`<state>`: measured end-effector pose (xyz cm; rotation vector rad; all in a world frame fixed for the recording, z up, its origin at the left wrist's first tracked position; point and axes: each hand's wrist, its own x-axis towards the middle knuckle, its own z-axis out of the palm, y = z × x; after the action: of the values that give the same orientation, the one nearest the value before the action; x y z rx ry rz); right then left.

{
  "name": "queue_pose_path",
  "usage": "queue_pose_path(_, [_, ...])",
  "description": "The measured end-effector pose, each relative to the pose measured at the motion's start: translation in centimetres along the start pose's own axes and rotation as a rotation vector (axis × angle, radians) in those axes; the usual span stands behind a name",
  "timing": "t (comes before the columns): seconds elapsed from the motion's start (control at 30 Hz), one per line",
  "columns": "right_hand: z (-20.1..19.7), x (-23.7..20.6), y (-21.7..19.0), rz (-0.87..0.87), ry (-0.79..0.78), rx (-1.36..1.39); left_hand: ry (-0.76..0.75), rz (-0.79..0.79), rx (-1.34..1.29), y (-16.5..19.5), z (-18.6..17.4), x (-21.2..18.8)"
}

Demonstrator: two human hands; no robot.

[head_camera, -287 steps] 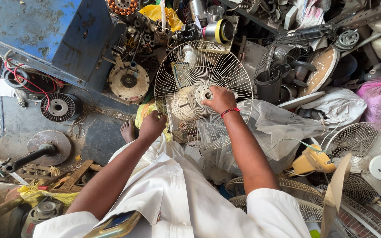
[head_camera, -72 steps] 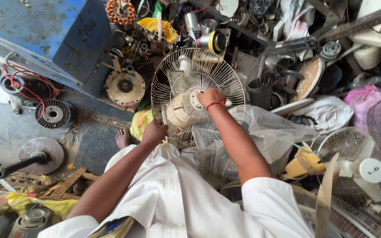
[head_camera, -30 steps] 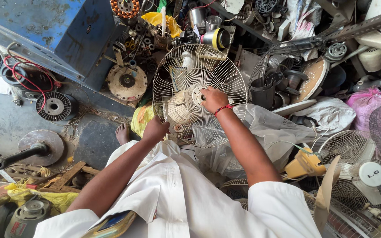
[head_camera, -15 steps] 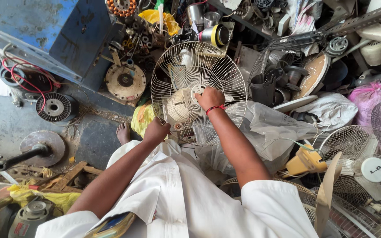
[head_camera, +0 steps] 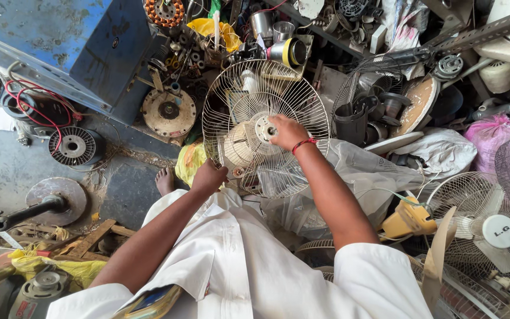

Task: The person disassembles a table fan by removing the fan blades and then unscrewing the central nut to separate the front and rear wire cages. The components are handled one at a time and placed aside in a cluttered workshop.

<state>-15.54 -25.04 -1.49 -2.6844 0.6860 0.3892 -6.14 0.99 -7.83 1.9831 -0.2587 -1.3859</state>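
Fan guard [head_camera: 265,127] stands tilted in front of the person's knees, below the blue cabinet [head_camera: 60,47]. Left hand [head_camera: 209,177] is clenched on the guard's lower rim to brace it; right hand [head_camera: 287,131] has fingers curled on the motor hub [head_camera: 264,127]. Grip matches half a second ago; only the view shifted.

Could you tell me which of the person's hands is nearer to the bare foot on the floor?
Left. The left hand grips the fan guard's lower left rim, just right of the bare foot. The right hand is farther away, up at the guard's centre.
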Motion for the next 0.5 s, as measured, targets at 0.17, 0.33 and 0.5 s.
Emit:
queue_pose_path(0.17, [1.8, -1.0, -0.2, -0.087, 0.074, -0.035, -0.002, -0.003, -0.028, -0.1, 0.2, 0.1])
queue_pose_path(0.33, [1.7, -0.6, -0.2, -0.029, 0.112, -0.016, 0.016, -0.006, -0.017, 0.1, 0.7, 0.1])
queue_pose_path(0.5, [1.7, -0.6, -1.1, 0.14, 0.099, 0.031, 0.034, 0.001, 0.01, 0.1, 1.0, 0.1])
